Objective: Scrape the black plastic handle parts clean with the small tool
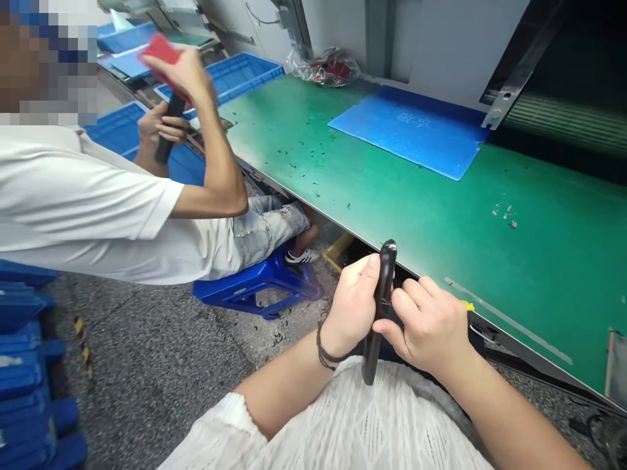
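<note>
A long, narrow black plastic part (386,267) with a glossy rounded top stands nearly upright over my lap, by the green table's front edge. My left hand (355,300) is wrapped round its left side, thumb near the top. On the other side, my right hand (428,320) is closed, fingers curled and thumb against the part's lower half. A thin sliver shows between the right fingers and the part; what that hand holds, if anything, is too small to make out. The part's lower end rests close to my white top.
The green table (392,189) carries a blue sheet (411,130), black scraps and a plastic bag (333,67). At left, a co-worker on a blue stool (245,284) holds a black part (169,134) and a red object (160,52). Blue crates (245,75) stand behind.
</note>
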`<state>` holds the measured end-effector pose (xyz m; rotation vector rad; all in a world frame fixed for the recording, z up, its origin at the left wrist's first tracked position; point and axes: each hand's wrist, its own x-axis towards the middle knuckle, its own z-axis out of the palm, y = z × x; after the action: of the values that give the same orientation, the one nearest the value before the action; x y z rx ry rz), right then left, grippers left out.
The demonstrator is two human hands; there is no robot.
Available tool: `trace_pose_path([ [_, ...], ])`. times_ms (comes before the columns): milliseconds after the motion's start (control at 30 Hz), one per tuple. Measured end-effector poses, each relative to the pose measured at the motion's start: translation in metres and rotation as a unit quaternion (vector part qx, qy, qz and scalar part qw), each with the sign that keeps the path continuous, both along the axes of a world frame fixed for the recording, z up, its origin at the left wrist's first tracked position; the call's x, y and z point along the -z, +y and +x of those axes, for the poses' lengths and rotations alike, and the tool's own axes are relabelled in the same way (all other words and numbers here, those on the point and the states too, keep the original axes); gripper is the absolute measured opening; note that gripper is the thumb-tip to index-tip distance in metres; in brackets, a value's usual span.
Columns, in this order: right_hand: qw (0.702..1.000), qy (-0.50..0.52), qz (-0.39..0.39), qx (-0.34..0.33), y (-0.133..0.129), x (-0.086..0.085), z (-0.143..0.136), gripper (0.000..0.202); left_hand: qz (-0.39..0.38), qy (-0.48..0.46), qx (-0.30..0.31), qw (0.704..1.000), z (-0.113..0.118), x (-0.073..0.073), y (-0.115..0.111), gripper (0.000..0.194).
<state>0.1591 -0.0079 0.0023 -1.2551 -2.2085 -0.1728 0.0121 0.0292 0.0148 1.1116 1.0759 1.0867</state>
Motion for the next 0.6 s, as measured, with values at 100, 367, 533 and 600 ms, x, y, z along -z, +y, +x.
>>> trace_pose_path([
  [100,1.000,0.003,-0.009,-0.001,-0.001,0.003,0.000,0.055,-0.014,-0.014,-0.012,1.000,0.003,0.003,0.001,0.059],
  [367,0.999,0.012,-0.033,-0.016,-0.008,0.012,-0.005,0.053,-0.043,-0.080,-0.046,0.995,0.005,0.008,0.004,0.058],
  [533,0.999,0.016,-0.034,-0.025,-0.014,0.013,-0.011,0.054,-0.056,-0.109,-0.050,0.991,0.001,0.008,0.010,0.057],
  [600,0.999,0.007,-0.035,-0.034,-0.016,0.013,-0.014,0.054,-0.058,-0.115,-0.059,0.990,-0.001,0.008,0.013,0.057],
])
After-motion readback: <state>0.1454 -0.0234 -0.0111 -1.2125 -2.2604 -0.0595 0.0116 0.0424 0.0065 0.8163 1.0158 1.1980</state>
